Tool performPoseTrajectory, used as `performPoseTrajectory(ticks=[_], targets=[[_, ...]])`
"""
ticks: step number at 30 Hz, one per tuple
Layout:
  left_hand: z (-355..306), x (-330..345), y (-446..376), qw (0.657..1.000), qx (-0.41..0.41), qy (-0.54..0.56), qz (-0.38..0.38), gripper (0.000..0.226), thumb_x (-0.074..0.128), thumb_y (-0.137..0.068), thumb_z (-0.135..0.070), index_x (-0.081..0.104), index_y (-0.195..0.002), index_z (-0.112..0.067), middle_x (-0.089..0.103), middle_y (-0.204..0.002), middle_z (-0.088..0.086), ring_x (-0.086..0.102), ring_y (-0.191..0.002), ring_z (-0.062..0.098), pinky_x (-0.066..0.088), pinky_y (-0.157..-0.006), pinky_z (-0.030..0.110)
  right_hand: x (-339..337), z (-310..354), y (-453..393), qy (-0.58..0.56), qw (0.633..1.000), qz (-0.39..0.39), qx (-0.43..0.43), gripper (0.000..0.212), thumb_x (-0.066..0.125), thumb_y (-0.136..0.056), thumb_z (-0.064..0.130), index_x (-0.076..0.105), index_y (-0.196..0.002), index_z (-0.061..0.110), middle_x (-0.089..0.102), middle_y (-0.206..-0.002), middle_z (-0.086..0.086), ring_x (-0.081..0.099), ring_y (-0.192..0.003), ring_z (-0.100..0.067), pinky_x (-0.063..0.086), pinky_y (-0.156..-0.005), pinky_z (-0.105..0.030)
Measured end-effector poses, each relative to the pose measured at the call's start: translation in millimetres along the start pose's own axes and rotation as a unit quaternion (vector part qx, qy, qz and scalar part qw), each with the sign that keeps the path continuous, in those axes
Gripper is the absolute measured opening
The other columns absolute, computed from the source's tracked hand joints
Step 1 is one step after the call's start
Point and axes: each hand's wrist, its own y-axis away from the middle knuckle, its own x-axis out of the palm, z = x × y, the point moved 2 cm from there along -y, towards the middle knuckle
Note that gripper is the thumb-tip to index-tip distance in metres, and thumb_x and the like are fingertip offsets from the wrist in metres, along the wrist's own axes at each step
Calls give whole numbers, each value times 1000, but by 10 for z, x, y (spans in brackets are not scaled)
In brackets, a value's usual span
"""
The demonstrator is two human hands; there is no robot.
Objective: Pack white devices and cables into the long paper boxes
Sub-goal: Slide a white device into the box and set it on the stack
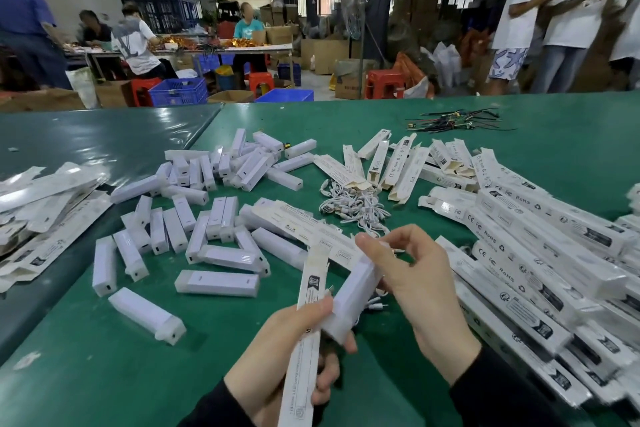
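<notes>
My left hand (277, 354) grips a long white paper box (304, 340) held upright, its open flap at the top. My right hand (412, 274) holds a white device (349, 298) whose lower end sits beside the box, against my left thumb. A white cable's plugs (375, 305) poke out beneath my right palm. Several loose white devices (194, 218) lie scattered over the green table. A heap of coiled white cables (353, 204) lies in the middle.
Packed long boxes (540, 253) are stacked at the right. Empty open boxes (398, 163) lie behind the cables, flat boxes (45, 211) at the left. Dark cable ties (453, 121) lie at the back. People work and stand beyond the green table (104, 374).
</notes>
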Motion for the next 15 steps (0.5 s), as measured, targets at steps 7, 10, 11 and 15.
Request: performPoseTrajectory(ticks=[7,10,11,15], targets=[[25,-40,47,994,24,98,-33,43,67,-68,-51,73,-75,-9,55,-62,12,38,-30,16,36,-32,19,-16,185,24,-108,941,294,128,38,75,-70,10,69,-107,7,68,-87,-13,68,-73,-20,59,-66,-27],[16,-48,7,996,9,83,-27,53,66,-66,-54,69,-83,-4,55,-61,13,38,-29,18,37,-33,19,-118,249,-34,-114,955,254,100,33,73,-69,8,74,-102,9,73,-93,-13,71,-75,-21,59,-64,-25],[13,-55,-7,997,3,72,-30,58,66,-63,-55,67,-89,-3,54,-59,14,38,-28,18,37,-32,20,-167,260,-75,-134,964,212,90,29,72,-69,10,76,-98,10,75,-96,-12,72,-76,-20,58,-64,-23],[32,-47,-9,999,-7,38,14,61,69,-70,-54,63,-102,-2,52,-56,14,43,-29,19,40,-34,20,-347,252,-202,-189,982,23,-3,29,72,-71,21,73,-98,10,74,-95,-10,70,-82,-16,58,-69,-22]])
